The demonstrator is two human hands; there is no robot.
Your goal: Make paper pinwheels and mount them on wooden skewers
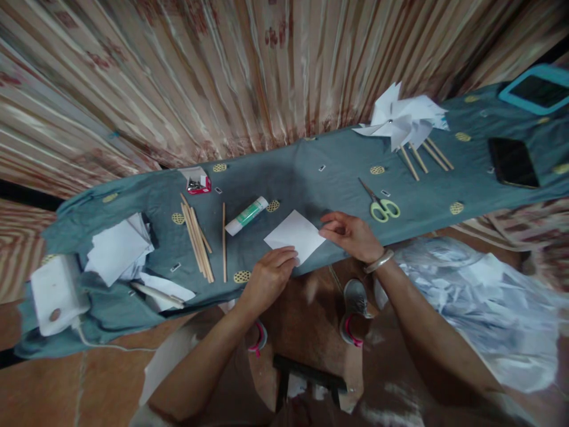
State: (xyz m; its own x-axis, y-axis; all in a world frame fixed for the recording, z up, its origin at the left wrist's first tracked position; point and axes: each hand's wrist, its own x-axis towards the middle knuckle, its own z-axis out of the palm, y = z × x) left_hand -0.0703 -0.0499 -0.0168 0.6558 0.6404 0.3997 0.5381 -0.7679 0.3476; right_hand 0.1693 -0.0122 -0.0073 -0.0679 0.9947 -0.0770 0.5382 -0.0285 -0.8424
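A small white paper square (295, 235) lies turned like a diamond on the blue-green cloth, close to the table's front edge. My left hand (272, 274) presses its fingers on the paper's lower left part. At the paper's right corner, my right hand (352, 235) pinches with thumb and finger, a bangle on its wrist. Up and left of the paper rests a glue stick (247, 215), with a single wooden stick (224, 243) beside it. Scissors with yellow-green handles (381, 206) lie to the right of my right hand.
Paper pinwheels (402, 118) on sticks lie at the back right, near a black phone (514, 162) and a blue-framed device (537, 89). Leftward are bundled sticks (195, 243), a red pin box (198, 183), stacked papers (119, 249) and a white box (57, 295). A plastic bag (480, 302) sits below right.
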